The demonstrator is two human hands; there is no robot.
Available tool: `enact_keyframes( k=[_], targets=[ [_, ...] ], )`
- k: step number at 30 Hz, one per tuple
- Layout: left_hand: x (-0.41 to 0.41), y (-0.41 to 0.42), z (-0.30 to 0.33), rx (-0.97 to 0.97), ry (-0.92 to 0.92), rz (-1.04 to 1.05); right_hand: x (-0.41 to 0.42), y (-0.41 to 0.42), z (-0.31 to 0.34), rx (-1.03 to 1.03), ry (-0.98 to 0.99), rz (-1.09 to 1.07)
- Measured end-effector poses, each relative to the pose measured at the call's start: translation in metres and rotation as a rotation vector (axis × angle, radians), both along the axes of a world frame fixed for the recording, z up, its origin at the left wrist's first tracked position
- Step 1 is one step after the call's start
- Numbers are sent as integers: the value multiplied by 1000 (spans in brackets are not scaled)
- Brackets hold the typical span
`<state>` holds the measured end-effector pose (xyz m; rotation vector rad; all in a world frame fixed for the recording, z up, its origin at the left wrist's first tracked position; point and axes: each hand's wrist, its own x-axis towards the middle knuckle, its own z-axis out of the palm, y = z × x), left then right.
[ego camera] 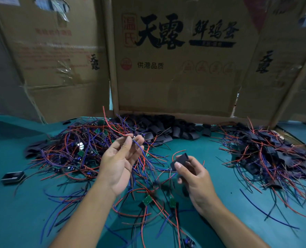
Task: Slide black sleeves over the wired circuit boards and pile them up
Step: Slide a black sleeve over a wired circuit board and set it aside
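Observation:
My left hand (121, 159) is raised palm up and pinches the ends of red, blue and black wires (139, 149) that hang down to a small green circuit board (147, 200) near the table. My right hand (196, 178) holds a flat black sleeve (180, 161) between thumb and fingers, a little right of the wires. A tangled heap of bare wired boards (80, 149) lies at the left. Loose black sleeves (164, 127) are heaped at the back centre. A pile of sleeved boards (274, 158) sits at the right.
The work surface is a green mat (220, 208). Cardboard box walls (175, 68) stand close behind the heaps. A small black box-like part (12, 177) lies at the far left. More loose boards and wires (172, 203) are scattered between my forearms.

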<state>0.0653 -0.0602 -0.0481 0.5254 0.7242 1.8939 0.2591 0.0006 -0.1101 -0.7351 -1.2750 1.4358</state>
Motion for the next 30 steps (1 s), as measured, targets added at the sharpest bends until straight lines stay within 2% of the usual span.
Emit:
enact_keyframes(
  k=[2, 4, 13, 25, 30],
  targets=[
    [-3, -2, 3, 20, -23, 13, 3, -1, 3, -81, 179, 90],
    [-4, -3, 4, 43, -42, 24, 6, -2, 6, -109, 253, 165],
    [-8, -9, 11, 88, -118, 10, 9, -15, 21, -84, 285, 243],
    [-6, -14, 18, 124, -239, -66, 2, -27, 18, -238, 304, 436],
    [-5, -14, 16, 124, -218, -70, -1, -31, 16, -252, 325, 521]
  ],
)
